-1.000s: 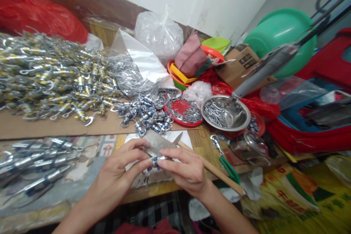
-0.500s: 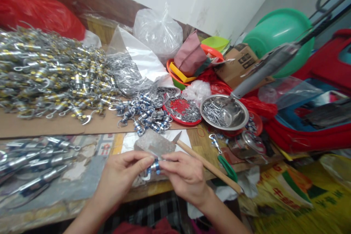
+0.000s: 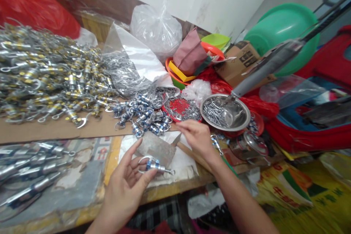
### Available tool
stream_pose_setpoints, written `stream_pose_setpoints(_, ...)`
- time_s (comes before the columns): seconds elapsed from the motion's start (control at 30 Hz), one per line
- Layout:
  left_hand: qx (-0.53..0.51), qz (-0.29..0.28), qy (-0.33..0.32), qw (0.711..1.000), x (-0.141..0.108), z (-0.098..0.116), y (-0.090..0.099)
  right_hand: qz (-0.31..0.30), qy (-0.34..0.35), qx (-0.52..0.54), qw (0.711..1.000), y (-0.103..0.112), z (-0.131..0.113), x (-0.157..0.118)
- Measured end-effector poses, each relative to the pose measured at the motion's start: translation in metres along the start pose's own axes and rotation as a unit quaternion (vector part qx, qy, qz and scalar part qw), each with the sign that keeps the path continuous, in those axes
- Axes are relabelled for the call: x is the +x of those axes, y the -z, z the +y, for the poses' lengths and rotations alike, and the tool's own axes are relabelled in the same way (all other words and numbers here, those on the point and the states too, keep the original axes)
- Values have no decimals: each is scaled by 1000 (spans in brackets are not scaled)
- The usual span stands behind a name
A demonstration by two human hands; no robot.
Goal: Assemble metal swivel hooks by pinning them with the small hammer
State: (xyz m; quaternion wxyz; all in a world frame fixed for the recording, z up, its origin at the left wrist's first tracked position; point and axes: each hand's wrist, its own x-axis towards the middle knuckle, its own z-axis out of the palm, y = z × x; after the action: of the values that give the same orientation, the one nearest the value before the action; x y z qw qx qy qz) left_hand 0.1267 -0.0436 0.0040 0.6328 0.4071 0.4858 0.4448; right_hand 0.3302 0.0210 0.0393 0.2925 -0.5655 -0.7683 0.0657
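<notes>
In my left hand is a small silver metal hook piece with blue bands, a curved hook at one end and a ring at the other. The thumb and fingers support it above the table edge. My right hand is stretched out, its fingers near the front rim of a red dish of small metal parts. I see nothing held in it, though its thumb is hidden. Below the hands lies a flat grey metal block. A hammer with a wooden handle lies partly under my right forearm.
A pile of blue-banded hook pieces is behind the block; a large yellow-banded pile fills the left. Larger blue-and-silver pieces lie front left. A steel bowl holds pins. A grey-handled tool slants over the bowl.
My hands have separated. The right one has let go of the hook piece and moved forward to the red dish. The left keeps the piece, now turned with its ring to the right.
</notes>
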Motion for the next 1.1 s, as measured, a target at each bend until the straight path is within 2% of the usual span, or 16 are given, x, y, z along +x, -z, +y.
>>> stream_pose_setpoints(0.03, 6, -4, 0, 1000, 0, 0, 0, -20, -15, -114, 993, 1, 19, 16)
stream_pose_setpoints(0.07, 10, -8, 2, 1000, 0, 0, 1, -39, -24, -146, 988, 1, 37, 31)
stream_pose_setpoints(0.13, 13, -17, 11, 1000, 0, 1, 1, -89, -24, -179, 980, -2, 69, 56)
stream_pose_setpoints(0.2, 11, -23, 16, 1000, 1, 2, 1, -137, -17, -189, 972, -9, 88, 72)
stream_pose_setpoints(0.37, 5, -39, 40, 998, 4, 6, 2, -189, -18, -218, 957, -25, 102, 88)
stream_pose_setpoints(0.6, -9, -27, 52, 998, 8, 5, 3, -165, -77, -212, 960, -34, 121, 88)
stream_pose_setpoints(0.77, -28, -12, 49, 998, 11, 3, 5, -129, -88, -167, 974, -35, 117, 83)
stream_pose_setpoints(0.9, -21, -34, 50, 998, 13, 5, 7, -69, -100, -112, 986, -26, 104, 82)
stream_pose_setpoints(1.0, 2, -31, 48, 998, 14, 10, 7, -38, -106, -59, 992, -17, 81, 72)
stream_pose_setpoints(1.1, 16, -12, 47, 999, 14, 14, 6, -62, -90, 13, 994, -7, 39, 47)
